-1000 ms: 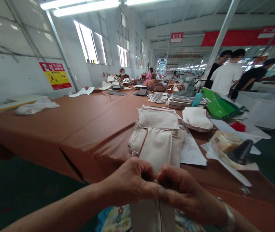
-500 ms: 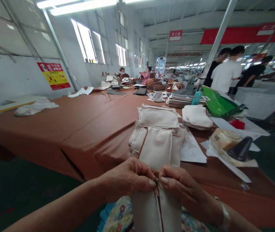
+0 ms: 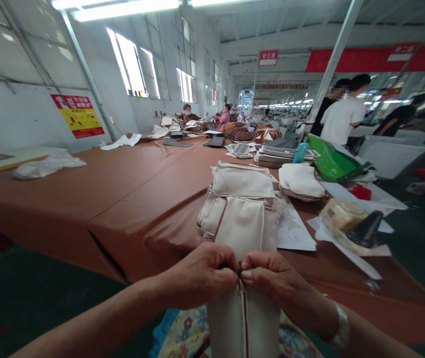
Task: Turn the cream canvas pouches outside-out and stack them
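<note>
A cream fabric piece (image 3: 261, 318) with a brown-edged seam down its middle lies over my lap, its top end raised to the table's front edge. My left hand (image 3: 212, 273) pinches it just left of the seam, thumb and fingers closed. On the other side of the seam, my right hand (image 3: 266, 276) pinches the same end, with the two thumbs almost meeting. The fingertips hide the very end of the seam. Just beyond my hands, a stack of similar cream pieces (image 3: 241, 221) lies on the table, the top one with a brown edge.
A brown sheet covers the table (image 3: 123, 194). To the right are another cream stack (image 3: 302, 180), white paper (image 3: 295, 233), a black cone-shaped object (image 3: 365, 229), a green bag (image 3: 334, 159) and a blue bottle (image 3: 300, 152). Several people stand or sit farther back.
My hands have drawn closer together at the top of the seam, and the fabric's edges there sit nearer each other. Both hands still grip it. The view has shifted slightly.
</note>
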Action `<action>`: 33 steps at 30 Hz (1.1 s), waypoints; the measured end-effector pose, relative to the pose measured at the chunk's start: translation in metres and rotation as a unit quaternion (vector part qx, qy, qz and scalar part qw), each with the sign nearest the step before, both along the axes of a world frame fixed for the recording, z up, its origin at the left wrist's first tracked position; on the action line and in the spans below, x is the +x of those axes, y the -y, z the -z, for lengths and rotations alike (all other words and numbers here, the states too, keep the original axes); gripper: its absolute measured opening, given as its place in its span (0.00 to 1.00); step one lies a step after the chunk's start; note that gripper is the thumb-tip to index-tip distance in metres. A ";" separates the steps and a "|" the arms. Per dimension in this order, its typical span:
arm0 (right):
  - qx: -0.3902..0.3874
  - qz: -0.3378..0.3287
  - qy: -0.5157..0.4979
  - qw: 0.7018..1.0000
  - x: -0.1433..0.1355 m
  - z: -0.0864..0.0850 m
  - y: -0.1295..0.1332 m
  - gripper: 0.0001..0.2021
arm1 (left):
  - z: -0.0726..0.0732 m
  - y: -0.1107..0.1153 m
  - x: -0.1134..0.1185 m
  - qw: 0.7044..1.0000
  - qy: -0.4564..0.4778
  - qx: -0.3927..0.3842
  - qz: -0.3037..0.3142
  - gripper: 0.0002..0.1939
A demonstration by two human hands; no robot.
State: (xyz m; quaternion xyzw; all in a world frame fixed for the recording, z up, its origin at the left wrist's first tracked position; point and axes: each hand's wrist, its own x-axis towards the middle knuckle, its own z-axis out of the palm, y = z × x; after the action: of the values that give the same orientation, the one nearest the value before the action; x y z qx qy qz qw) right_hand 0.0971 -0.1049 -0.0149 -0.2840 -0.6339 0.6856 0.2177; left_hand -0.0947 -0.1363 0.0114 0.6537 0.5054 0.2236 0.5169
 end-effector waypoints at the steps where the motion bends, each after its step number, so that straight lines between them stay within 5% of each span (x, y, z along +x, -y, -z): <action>1: -0.008 0.002 -0.007 1.000 -0.001 0.000 0.001 0.12 | 0.002 -0.001 -0.002 0.999 0.027 -0.021 0.001 0.04; 6: 0.122 0.007 0.032 0.992 0.000 0.001 0.004 0.14 | 0.009 -0.004 -0.006 0.994 0.099 -0.046 -0.003 0.13; 13: 0.261 -0.026 0.101 0.960 0.008 0.002 0.003 0.16 | 0.006 0.004 -0.004 0.998 -0.030 0.046 0.027 0.09; 19: 0.478 -0.009 0.183 0.859 0.007 0.018 0.010 0.06 | 0.006 0.011 0.003 0.992 -0.054 0.108 0.046 0.08; 21: 0.492 -0.006 0.176 0.852 0.008 0.021 0.013 0.06 | 0.006 0.012 0.004 0.992 -0.039 0.111 0.050 0.08; 27: 0.328 0.086 0.061 0.939 0.018 0.008 0.012 0.09 | 0.012 0.011 -0.004 0.998 0.058 0.000 0.016 0.12; 33: 0.477 0.119 0.024 0.871 0.022 -0.002 0.016 0.08 | 0.012 0.015 -0.006 0.993 0.114 -0.023 0.007 0.14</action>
State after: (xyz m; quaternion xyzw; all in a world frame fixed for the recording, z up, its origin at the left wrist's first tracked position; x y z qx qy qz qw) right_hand 0.1193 -0.1212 -0.0126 -0.2356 -0.8503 0.2619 0.3910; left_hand -0.1003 -0.1511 -0.0008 0.6156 0.4435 0.2809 0.5877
